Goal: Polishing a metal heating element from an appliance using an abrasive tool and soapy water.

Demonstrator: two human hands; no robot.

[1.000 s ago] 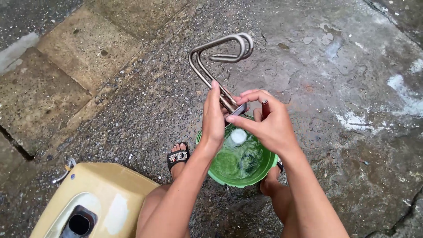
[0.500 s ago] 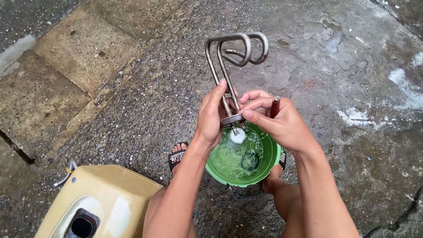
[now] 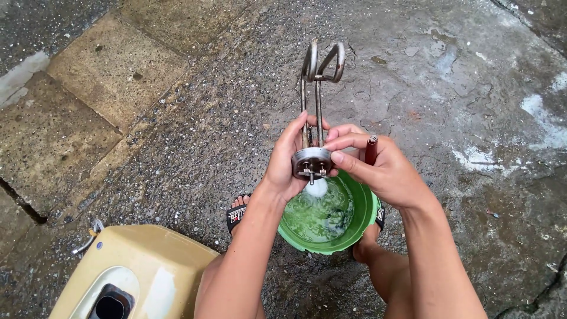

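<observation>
Both hands, L (image 3: 287, 159) & R (image 3: 378, 168), gripping heating element (image 3: 313, 118) over green bowl (image 3: 366, 221).

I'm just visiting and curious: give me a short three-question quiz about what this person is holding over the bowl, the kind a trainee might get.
1. True or false: the metal heating element lies flat on the ground.
2. Which hand grips the element's rods: A) left hand B) right hand C) neither?
3. Fill in: beneath the element's round flange sits a ____ bowl of cloudy water.

Key:
1. False; both hands hold it up above the bowl, loops pointing away.
2. A; the right hand pinches the flange's edge and also holds a dark red-handled tool.
3. Green.
</observation>
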